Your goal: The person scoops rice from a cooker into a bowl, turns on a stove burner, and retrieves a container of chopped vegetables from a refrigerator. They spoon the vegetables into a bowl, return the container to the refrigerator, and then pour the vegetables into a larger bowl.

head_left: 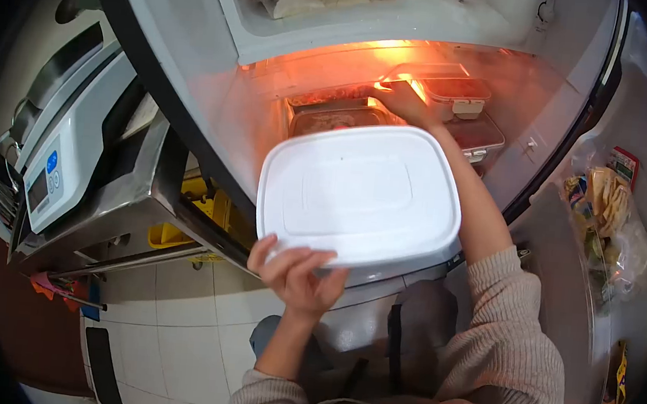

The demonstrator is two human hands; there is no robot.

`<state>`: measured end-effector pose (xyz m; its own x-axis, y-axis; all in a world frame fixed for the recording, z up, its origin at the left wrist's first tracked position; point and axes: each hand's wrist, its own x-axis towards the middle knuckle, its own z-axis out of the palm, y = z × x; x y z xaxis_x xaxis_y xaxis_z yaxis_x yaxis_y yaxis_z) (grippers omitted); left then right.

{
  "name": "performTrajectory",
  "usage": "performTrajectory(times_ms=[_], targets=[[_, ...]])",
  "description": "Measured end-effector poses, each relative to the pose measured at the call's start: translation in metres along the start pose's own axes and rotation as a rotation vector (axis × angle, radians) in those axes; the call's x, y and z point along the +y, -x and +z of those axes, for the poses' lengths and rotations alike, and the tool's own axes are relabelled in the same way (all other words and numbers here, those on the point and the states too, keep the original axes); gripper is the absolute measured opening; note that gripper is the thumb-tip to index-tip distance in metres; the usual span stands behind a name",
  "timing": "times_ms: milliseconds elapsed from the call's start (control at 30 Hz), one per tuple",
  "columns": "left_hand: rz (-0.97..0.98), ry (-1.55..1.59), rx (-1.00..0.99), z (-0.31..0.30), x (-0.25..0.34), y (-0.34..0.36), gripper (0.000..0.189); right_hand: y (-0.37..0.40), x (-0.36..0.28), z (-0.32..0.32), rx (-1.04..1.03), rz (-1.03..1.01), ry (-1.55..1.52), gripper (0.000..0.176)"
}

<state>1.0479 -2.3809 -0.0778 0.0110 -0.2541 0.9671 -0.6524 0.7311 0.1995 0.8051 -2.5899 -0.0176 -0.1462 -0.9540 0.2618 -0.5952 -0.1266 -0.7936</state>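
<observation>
My left hand (296, 273) grips the near edge of a white lidded plastic container (359, 193), holding it level in front of the open fridge. My right hand (403, 101) reaches deep onto a lit fridge shelf, its fingers resting on or beside a clear food container with a white lid (456, 94). Whether that hand grips anything is hidden by glare. Below it sit a metal tray of food (338, 117) and another lidded container (477, 135).
The fridge door (629, 221) stands open at right, with bagged food in its shelf. Left of the fridge is a steel appliance with a control panel (47, 174). White floor tiles (181, 328) lie below, with a yellow object near the fridge base.
</observation>
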Motion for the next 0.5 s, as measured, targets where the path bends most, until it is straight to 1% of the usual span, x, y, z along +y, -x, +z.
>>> performTrajectory(times_ms=[33,67,133,167,233,267,333,400,467,500], targets=[[0.007,-0.026,-0.028,-0.012,0.005,0.002,0.022,-0.016,0.012,0.009,-0.057,-0.107,0.071,0.051],[0.0,-0.042,-0.046,-0.023,0.01,0.005,0.022,-0.026,0.022,0.02,-0.052,-0.114,0.073,0.051],[-0.031,-0.068,-0.06,-0.041,0.019,0.008,0.022,-0.041,0.029,0.038,0.246,-0.333,0.109,0.044],[-0.055,-0.078,-0.059,-0.048,0.023,0.009,0.023,-0.034,0.017,0.036,0.246,-0.338,0.11,0.044],[-0.024,-0.104,-0.093,-0.062,0.023,0.011,0.021,-0.005,-0.013,0.028,0.326,-0.304,-0.045,0.04],[-0.029,-0.079,-0.095,-0.067,0.023,0.011,0.021,0.002,-0.014,0.027,0.328,-0.307,-0.046,0.04],[-0.04,-0.075,-0.092,-0.071,0.024,0.012,0.02,0.014,-0.01,0.017,0.442,-0.377,0.067,0.037],[-0.036,-0.072,-0.094,-0.073,0.021,0.014,0.019,0.053,-0.024,-0.001,0.451,-0.252,0.034,0.036],[-0.037,-0.067,-0.096,-0.073,0.02,0.015,0.019,0.09,-0.021,-0.02,0.395,-0.247,-0.237,0.036],[-0.044,-0.055,-0.093,-0.072,0.021,0.015,0.017,0.11,-0.017,-0.034,0.388,-0.184,-0.247,0.033]])
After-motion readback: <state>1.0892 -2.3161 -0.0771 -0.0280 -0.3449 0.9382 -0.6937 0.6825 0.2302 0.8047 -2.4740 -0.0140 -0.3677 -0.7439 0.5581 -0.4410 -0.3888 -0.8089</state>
